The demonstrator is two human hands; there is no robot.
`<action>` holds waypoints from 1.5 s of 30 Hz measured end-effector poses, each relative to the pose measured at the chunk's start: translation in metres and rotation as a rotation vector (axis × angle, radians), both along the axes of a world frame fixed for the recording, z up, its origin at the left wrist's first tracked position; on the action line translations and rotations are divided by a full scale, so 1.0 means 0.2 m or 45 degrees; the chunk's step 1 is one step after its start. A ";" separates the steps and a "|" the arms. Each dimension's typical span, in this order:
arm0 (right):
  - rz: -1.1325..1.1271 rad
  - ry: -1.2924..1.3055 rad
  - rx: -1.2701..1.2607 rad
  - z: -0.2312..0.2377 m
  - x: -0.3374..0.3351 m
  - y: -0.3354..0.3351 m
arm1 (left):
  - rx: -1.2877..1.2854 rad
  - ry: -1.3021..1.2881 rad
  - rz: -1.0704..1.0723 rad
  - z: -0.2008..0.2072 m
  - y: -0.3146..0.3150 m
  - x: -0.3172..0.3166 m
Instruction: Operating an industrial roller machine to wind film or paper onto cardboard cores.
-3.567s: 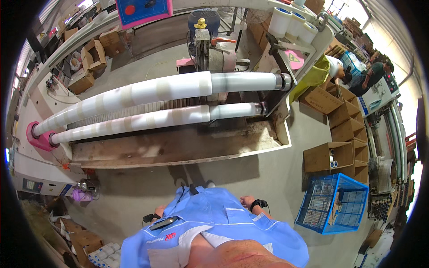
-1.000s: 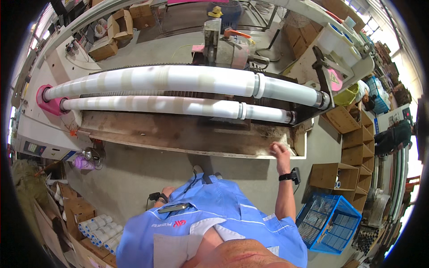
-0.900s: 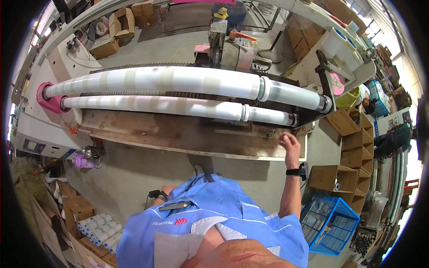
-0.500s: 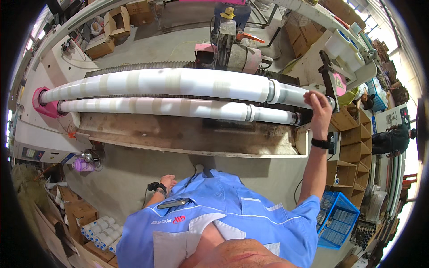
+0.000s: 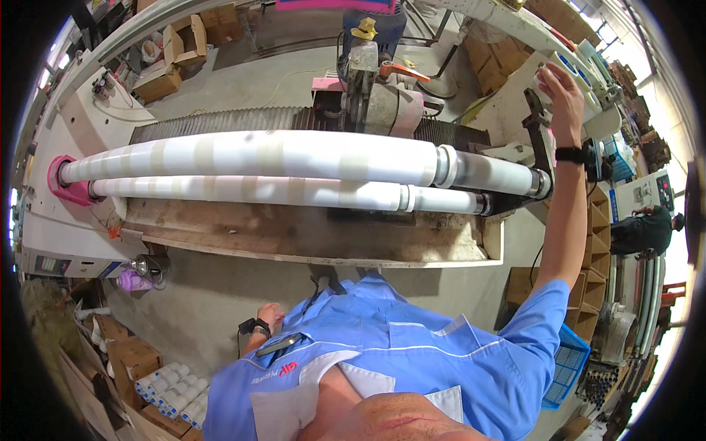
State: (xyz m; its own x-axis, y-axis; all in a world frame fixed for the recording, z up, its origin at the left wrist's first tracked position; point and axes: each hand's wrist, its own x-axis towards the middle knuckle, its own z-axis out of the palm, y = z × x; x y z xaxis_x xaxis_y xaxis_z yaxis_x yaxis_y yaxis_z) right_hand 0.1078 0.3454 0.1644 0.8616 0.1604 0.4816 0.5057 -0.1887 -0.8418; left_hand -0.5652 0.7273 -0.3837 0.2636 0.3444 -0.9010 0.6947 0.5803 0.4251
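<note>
The step looks like a reach: the right hand (image 5: 560,92) is up at 2 o'clock, by the short white rolls (image 5: 582,76) on the end of the big machine. Its fingers are bent in and narrow, and I cannot tell if they touch a roll or hold a thing. To take a roll, I think the hand would need to spread wider. The left hand (image 5: 271,314) hangs low at 7 o'clock, with fingers softly bent; I cannot tell if it holds anything. Two long white tubes (image 5: 254,156) run from 9 to 2 o'clock, each with a pale ring, and a pink holder (image 5: 68,182) has their 9 o'clock ends. Below them is a dusty brown tray (image 5: 309,239). The floor (image 5: 220,294) is grey. Brown boxes and a blue basket (image 5: 566,371) are near 4 o'clock, and another person (image 5: 646,234) stands at 3 o'clock
</note>
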 end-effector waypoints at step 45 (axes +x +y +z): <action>0.439 -0.179 0.261 0.07 -0.24 0.14 | 0.518 -0.780 -0.998 1.55 -0.51 1.12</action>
State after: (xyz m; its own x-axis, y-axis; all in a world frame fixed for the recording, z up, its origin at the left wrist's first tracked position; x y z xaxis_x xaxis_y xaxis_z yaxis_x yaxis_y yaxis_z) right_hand 0.0600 0.3737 0.1789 0.6979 0.3166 0.6425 0.6225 0.1757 -0.7627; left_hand -0.3406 0.6246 -0.0743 0.9092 0.1272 -0.3965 0.4150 -0.1978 0.8881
